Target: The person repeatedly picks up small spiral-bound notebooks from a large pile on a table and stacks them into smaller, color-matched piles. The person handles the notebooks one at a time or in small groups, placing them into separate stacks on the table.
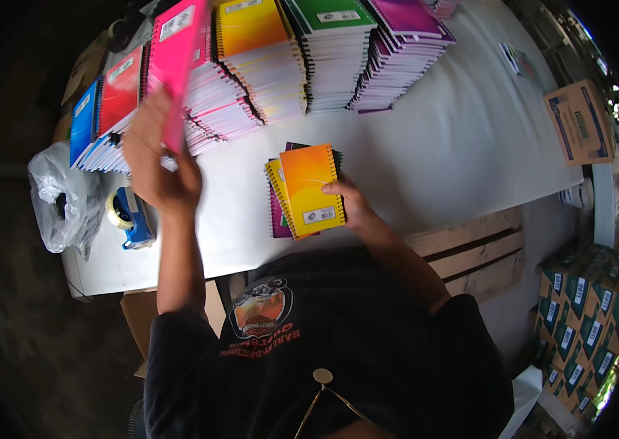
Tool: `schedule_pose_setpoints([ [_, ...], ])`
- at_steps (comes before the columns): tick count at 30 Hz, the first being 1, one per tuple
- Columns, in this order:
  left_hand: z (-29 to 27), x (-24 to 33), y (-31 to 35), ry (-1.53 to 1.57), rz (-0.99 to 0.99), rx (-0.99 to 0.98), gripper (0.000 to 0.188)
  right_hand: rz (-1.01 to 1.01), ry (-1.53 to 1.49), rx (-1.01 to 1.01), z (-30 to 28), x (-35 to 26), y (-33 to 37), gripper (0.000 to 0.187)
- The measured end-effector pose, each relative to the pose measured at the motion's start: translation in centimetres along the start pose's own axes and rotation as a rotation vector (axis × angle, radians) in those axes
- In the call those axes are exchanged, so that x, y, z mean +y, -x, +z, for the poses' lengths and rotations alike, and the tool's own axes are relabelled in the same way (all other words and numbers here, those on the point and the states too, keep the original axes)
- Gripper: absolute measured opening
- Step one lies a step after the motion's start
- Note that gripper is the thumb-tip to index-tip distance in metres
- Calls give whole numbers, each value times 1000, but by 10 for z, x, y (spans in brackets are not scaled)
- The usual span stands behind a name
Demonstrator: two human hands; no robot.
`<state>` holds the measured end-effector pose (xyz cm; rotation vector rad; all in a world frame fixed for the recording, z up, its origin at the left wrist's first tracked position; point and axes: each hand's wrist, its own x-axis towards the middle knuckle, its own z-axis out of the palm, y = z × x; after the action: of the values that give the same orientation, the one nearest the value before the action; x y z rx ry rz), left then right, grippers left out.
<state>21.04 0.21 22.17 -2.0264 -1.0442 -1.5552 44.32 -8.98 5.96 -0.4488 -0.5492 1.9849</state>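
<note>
My left hand [159,150] is closed on a pink spiral notebook [175,66], raised and tilted in front of the pink stack. Both are slightly blurred. In my right hand [353,203] is a small fanned bundle: a yellow-orange spiral notebook [311,183] on top, my thumb pressing its right edge. Another yellow cover and a purple notebook [278,216] stick out underneath. Tall piles of spiral notebooks line the far side: blue [84,117], red [120,88], yellow [253,29], green [331,14] and purple [408,16].
A white-covered table [463,139] lies before me. At its left are a clear plastic bag [68,194] and a blue tape dispenser [134,219]. A cardboard box [578,124] stands at the right edge. Stacked cartons [583,329] and a wooden pallet [477,252] are lower right.
</note>
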Motion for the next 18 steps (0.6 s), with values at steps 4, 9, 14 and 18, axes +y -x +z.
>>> schedule_pose_setpoints([
  [4,-6,80,74,189,106,-373,36,-72,-418,59,-6,23,-3,52],
  [9,-17,82,112,165,-20,-767,51,-167,-79,197,1,31,-2,67],
  [14,-21,43,57,76,-96,-677,45,-170,184,19,8,18,7,74],
  [18,-27,0,3,-198,-77,-444,69,27,-42,310,5,17,5,74],
])
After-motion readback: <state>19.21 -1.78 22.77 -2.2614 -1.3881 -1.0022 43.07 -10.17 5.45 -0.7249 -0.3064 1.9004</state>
